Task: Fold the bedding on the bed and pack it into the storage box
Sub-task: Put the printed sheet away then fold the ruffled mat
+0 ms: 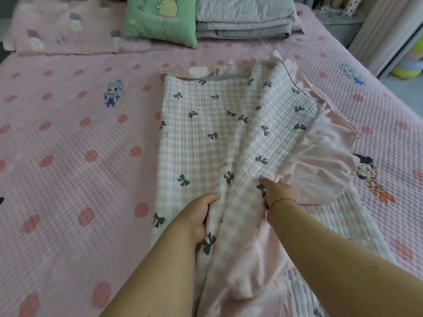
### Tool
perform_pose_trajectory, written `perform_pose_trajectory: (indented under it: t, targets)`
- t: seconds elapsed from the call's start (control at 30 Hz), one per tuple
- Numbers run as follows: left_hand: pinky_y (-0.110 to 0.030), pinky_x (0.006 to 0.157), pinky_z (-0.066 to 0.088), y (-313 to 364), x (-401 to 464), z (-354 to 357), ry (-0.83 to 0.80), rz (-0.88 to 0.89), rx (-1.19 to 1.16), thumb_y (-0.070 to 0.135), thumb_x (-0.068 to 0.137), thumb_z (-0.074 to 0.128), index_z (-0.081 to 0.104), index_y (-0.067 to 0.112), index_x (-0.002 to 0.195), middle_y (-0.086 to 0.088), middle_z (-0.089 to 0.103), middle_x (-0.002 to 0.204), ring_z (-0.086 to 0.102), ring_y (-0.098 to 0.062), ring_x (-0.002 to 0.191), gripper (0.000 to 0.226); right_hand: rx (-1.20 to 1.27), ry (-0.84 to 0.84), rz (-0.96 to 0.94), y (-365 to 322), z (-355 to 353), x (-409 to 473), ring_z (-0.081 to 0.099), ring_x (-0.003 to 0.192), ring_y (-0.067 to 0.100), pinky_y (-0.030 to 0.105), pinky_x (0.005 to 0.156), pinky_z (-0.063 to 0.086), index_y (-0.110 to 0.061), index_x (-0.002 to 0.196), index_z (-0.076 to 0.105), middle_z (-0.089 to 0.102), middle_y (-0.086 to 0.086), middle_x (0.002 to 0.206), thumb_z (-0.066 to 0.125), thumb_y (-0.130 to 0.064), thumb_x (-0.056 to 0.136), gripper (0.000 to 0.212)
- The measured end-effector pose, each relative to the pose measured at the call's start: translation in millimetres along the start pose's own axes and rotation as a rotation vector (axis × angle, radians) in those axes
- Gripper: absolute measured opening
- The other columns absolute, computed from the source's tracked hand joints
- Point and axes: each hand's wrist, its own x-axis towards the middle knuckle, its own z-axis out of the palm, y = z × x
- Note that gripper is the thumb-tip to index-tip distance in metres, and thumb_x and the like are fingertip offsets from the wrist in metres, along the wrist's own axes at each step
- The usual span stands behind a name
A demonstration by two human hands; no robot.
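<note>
A pink-and-white checked quilted cover [206, 138] with dark bow prints and a pale pink ruffle [325, 161] lies lengthwise on the bed, its right side folded over toward the middle. My left hand [196, 216] grips a raised fold of the cover near its close end. My right hand [278, 191] grips the folded-over edge where the ruffle begins, fingers tucked into the cloth. A thin red bracelet circles my right wrist. No storage box is in view.
The bed wears a pink dotted bedspread [68, 145] with cartoon figures. At the head lie a green cushion [161, 19], a folded grey quilt [245, 17] and a pink pillow [64, 30]. A wardrobe edge and floor show at the far right.
</note>
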Motion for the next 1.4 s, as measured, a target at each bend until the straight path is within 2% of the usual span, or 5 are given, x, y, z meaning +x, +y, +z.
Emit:
perform_pose_trajectory:
  t: [0.6,0.77,1.07,1.27,1.4]
  targets:
    - [-0.050,0.079,0.056,30.4,-13.7,-10.3,-0.006,0.124,-0.151,0.009,0.085,0.066,0.068,-0.003,0.108,-0.020,0.073,0.099,0.071,-0.035,0.090,0.026,0.092,0.014,-0.207,-26.6,11.2,-12.0,0.057,0.064,0.017,0.044,0.079,0.055,-0.007,0.113,0.053,0.064,0.000,0.069,0.063,-0.013,0.084,0.031]
    - [-0.024,0.048,0.049,38.8,-14.2,-15.5,0.061,0.020,-0.254,0.047,0.094,0.050,0.068,0.007,0.082,-0.006,0.065,0.060,0.055,-0.016,0.045,0.045,0.077,-0.017,-0.187,-26.6,14.7,-11.3,0.053,0.063,0.018,0.041,0.073,0.053,-0.009,0.119,0.048,0.064,0.001,0.071,0.063,-0.016,0.086,0.038]
    - [-0.038,0.073,0.058,52.1,-4.0,6.9,-0.019,0.062,0.022,0.039,0.095,0.056,0.069,0.007,0.113,-0.015,0.072,0.103,0.070,-0.026,0.088,0.039,0.012,-0.037,-0.186,-20.0,21.5,-6.7,0.064,0.080,0.026,0.049,0.086,0.054,-0.012,0.122,0.048,0.067,0.003,0.082,0.065,-0.021,0.084,0.042]
    - [-0.035,0.079,0.056,54.6,0.9,-36.5,0.639,0.454,0.411,0.020,0.081,0.076,0.059,0.010,0.114,-0.006,0.064,0.117,0.064,-0.023,0.092,0.038,-0.025,-0.119,-0.268,-27.4,27.0,-13.5,0.062,0.068,0.009,0.029,0.065,0.054,-0.021,0.145,0.030,0.062,0.001,0.102,0.064,-0.015,0.086,0.068]
    - [-0.025,0.057,0.040,34.0,2.3,-52.6,0.584,0.374,0.412,0.038,0.088,0.066,0.054,0.016,0.094,0.001,0.057,0.087,0.051,-0.012,0.069,0.026,-0.076,-0.168,-0.334,-30.4,47.0,-15.6,0.064,0.064,0.007,0.019,0.051,0.047,-0.021,0.149,0.023,0.054,0.007,0.125,0.063,-0.011,0.087,0.074]
